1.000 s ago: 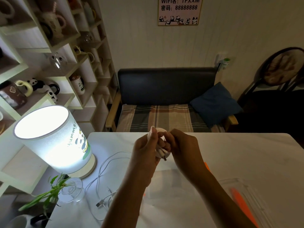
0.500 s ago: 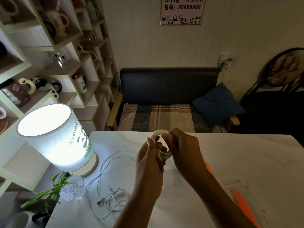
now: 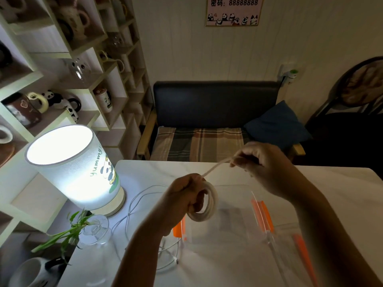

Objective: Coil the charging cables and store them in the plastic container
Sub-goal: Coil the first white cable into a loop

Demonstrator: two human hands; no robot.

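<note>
Above the table [image 3: 331, 183], just over the clear plastic container [image 3: 232, 216], you are holding a white charging cable [image 3: 207, 206] between both hands. Your left hand [image 3: 186, 195] is curling its fingers through and around the wound loops, gripping the coil so that the ring is standing roughly on edge, its opening facing you and the right. Your right hand [image 3: 259, 162] is pinching the free tail between thumb and fingertips, and that tail is running taut up and to the right from the coil, its long axis slanting away from you toward the sofa [image 3: 207, 121].

You are, as I judge it, finishing the coiling step: the tail is being drawn tight, probably to wrap or tuck it round the bundle. The next move is calling for keeping the left grip firm so the loops are not springing apart, while the right hand is securing the end, then lowering the coil into the container below.

A second, thinner cable [image 3: 141, 204] is lying loose on the table beside the lamp [image 3: 72, 166], not yet coiled.
</note>
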